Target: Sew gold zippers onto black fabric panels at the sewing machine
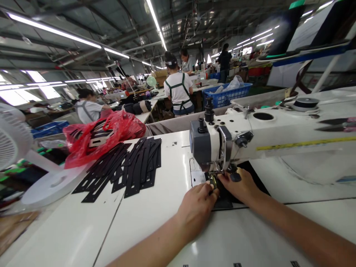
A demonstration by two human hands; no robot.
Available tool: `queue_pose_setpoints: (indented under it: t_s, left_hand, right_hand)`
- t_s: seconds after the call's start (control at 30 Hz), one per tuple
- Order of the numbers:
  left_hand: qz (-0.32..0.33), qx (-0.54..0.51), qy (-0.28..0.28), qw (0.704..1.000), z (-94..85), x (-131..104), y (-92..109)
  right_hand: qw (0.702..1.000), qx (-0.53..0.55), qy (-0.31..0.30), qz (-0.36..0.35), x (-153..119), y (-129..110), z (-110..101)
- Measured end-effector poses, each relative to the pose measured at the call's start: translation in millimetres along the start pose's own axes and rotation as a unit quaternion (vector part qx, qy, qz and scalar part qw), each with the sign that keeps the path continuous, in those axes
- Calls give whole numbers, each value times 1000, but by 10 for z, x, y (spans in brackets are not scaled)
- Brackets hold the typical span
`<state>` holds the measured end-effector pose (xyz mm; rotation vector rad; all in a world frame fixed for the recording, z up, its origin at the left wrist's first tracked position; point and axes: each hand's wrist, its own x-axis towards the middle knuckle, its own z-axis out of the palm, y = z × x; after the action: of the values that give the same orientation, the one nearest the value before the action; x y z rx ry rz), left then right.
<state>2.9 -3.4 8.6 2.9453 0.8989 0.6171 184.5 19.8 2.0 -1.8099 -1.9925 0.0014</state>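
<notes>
A white sewing machine [222, 137] with a grey head stands on the white table. Black fabric [256, 180] lies under its needle area, running behind and beside my right hand. My left hand [198, 204] is at the front left of the needle, fingers bent and pressed together at a small brass-coloured piece [213, 181]. From the right, my right hand [240, 185] reaches in with its fingers closed near the presser foot; what its fingertips hold is hidden. Left of the machine, black strips [141, 163] with slots and holes lie in an overlapping pile.
A red plastic bag [111, 129] with more strips sits behind the pile. At the left is a white fan [47, 167]. Scissors [338, 125] and yellow tape [306, 143] are on the machine. Beyond are a blue basket [229, 94] and several people, one in a white shirt [178, 87].
</notes>
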Motion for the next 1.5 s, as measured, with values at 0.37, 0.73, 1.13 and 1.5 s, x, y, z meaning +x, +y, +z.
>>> queue_pose_setpoints:
  t_s: [0.37,0.73,1.13,1.5]
  left_hand:
    - [-131,-120,-31,984,-216,102,-205]
    - [-132,-15,18,991,-76,145,-27]
    - [-25,56,83,995,75,11,144]
    - [-27,86,84,992,140,103,-17]
  right_hand:
    - [970,120,-108,-183,-169,8,-436]
    - [970,58,-53,-230,-165,-60,-443]
    - [929,-60,130,-341,-569,6,-54]
    - [930,-39,151,-333,-390,4,3]
